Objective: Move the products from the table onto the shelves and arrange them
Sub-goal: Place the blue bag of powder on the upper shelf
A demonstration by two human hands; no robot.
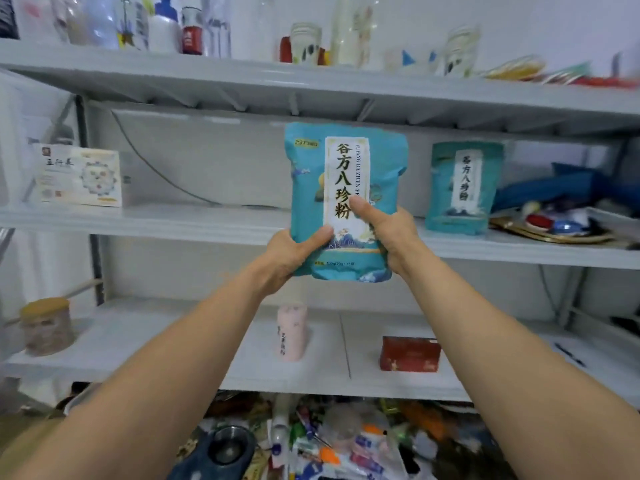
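Note:
I hold a teal pouch (346, 188) with a white label of large characters upright in front of the middle shelf (207, 221). My left hand (292, 252) grips its lower left corner, thumb on the front. My right hand (389, 233) grips its lower right edge, thumb pressed on the label. A second, matching teal pouch (462, 187) stands upright on the middle shelf to the right.
A white box (81, 174) stands at the middle shelf's left; a tray of clutter (554, 226) at its right. The lower shelf carries a lidded jar (46, 325), a pink canister (292, 332) and a red box (410, 353). Bottles and glasses line the top shelf (311, 77). Mixed products (329, 441) lie below.

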